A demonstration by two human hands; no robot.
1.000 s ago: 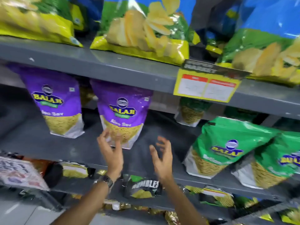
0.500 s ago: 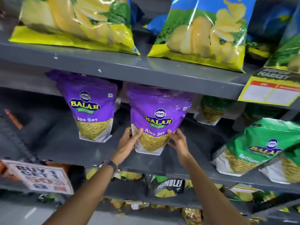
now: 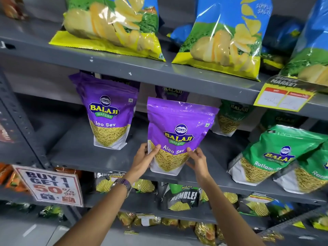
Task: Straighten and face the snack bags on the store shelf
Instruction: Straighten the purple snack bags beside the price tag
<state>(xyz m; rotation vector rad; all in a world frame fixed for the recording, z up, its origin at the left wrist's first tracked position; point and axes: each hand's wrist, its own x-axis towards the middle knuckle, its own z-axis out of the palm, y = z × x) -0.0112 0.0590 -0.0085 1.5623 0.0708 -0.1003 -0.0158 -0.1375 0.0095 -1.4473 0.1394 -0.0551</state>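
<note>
I see grey metal shelving (image 3: 124, 68) in tiers, its perforated upright post (image 3: 21, 125) on the left. A yellow price tag (image 3: 284, 98) hangs off the upper shelf edge, and a promo sign (image 3: 51, 185) off a lower one. Pale tiled floor (image 3: 26, 231) shows at bottom left. The light is bright, glaring off the shelves.

At frame centre, the Aloo Sev bag (image 3: 179, 132) is purple above, white at the base, with a yellow-and-green logo and a window of yellow strands; its twin (image 3: 108, 112) to the left matches; the Ratlami bags (image 3: 269, 153) at right are green over white; the chip bags (image 3: 221, 32) along the top show blue sky, green field, yellow hem; the shelf (image 3: 88, 157) is plain grey; the offer sign (image 3: 51, 187) at lower left is white with black and red lettering.
</note>
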